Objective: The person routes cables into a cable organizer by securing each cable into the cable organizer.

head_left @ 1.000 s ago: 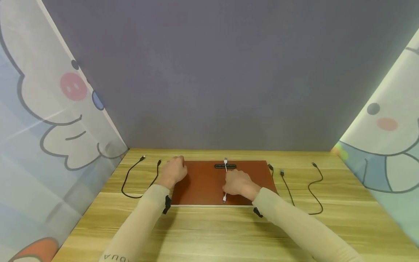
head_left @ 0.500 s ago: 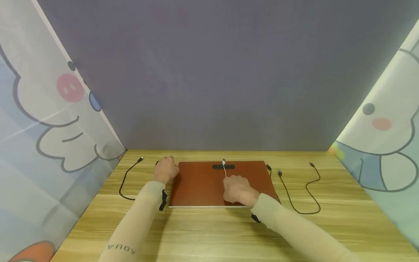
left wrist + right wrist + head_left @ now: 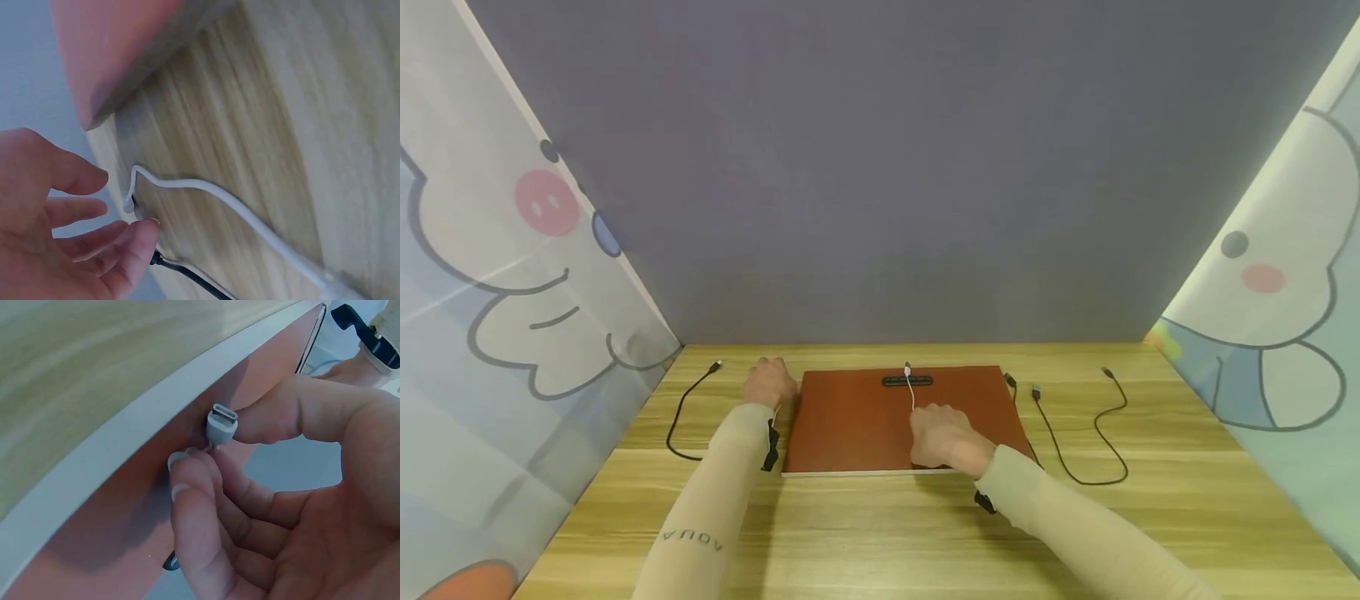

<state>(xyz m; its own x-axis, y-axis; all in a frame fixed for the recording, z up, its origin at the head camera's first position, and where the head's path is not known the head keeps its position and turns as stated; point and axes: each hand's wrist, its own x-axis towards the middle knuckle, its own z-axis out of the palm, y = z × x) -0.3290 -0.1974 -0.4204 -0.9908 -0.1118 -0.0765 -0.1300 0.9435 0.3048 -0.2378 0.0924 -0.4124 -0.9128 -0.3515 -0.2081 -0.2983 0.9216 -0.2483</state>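
Note:
In the head view my right hand is over the front part of a red-brown board. It pinches the end of a white charging cable, whose USB-C plug sticks out from between thumb and fingers in the right wrist view. The cable runs back to a black slotted strip, where its other plug lies. Left of the board is my left hand, fingers loosely bent and apart. In the left wrist view its fingertips reach close to the end of a second white cable on the table.
A black cable curves on the wooden table at the left, its end near the left fingertips. Several more black cables lie right of the board. A grey panel stands behind the table.
My left hand has moved left, off the board's left edge. My right hand has slid down the white cable toward the board's front, now at its near plug. The head view has shifted slightly.

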